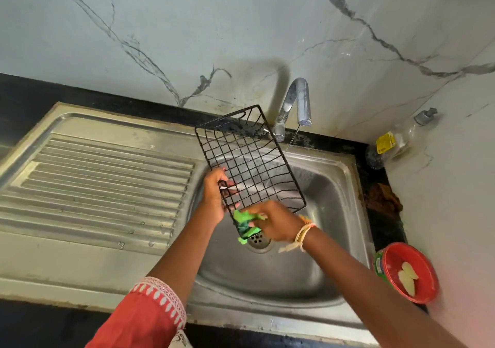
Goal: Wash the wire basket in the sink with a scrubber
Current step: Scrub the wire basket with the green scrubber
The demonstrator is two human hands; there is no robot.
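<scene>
The wire basket (247, 160) hangs tilted over the sink (345, 176), its long axis running up and away from both hands toward the tap (296, 104). The left hand (215, 192) grips its near left edge, fingers curled through the wires. Just right of it, the right hand (273, 223) clutches the green scrubber (245, 225) against the basket's lowest corner, wrist bent inward.

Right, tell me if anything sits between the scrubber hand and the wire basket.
Nothing visible does. The right hand presses the green scrubber straight onto the near corner of the wire basket, which the left hand grips by its side above the sink.
</scene>
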